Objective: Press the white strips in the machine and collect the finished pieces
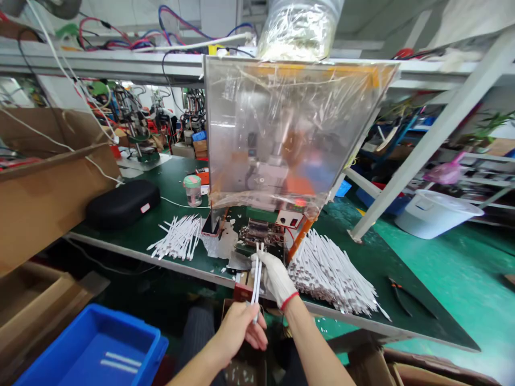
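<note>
i hold two long, thin, white flat strips (257, 276), smooth and almost parallel, at the front edge of the dark green surface (161, 179). my bare left hand (242, 325) pinches their lower ends; my right hand (275, 274), in a white glove with red cuff, closes around their upper part.

The bench top (161, 177) looks smooth and matt, with a pale metal-looking edge. Glossy, wrinkled clear plastic film covers the smooth, see-through guard panel (277, 134). The blue bin (80, 348) is smooth plastic with a soft sheen; the carton (52, 193) is matt brown cardboard. The zip case (123, 203) looks matt black, like fabric. The glove (277, 276) is matt knitted cloth. The lidded jar (193, 192) is clear, shiny plastic, and the floor (454, 257) gleams, smooth and glossy.
</note>
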